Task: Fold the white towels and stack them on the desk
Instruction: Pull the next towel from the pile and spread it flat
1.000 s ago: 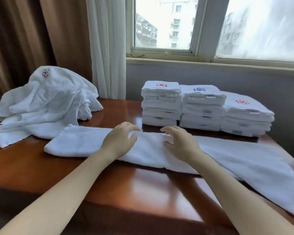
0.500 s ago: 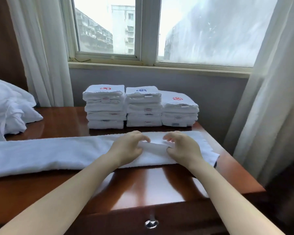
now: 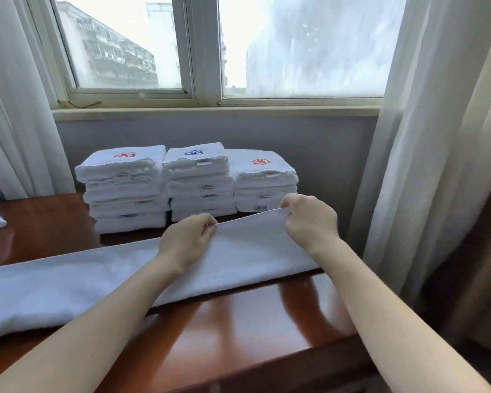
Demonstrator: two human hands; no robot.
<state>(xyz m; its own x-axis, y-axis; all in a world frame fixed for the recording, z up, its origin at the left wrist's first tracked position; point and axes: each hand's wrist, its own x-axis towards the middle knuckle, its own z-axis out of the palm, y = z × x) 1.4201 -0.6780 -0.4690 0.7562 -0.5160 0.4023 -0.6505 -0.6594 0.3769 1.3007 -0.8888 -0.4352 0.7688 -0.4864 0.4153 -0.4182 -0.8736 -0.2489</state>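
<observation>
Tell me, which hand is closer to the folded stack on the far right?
Right. The right hand pinches the long towel just in front of the far-right stack; the left hand grips the same edge further left, before the blue-flower stack.

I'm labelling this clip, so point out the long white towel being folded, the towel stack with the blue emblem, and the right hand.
Long white towel [image 3: 82,285], head view, its flat left stretch.
White towel stack with blue emblem [image 3: 199,188], head view, front edges.
Right hand [image 3: 309,219], head view, its back.
</observation>
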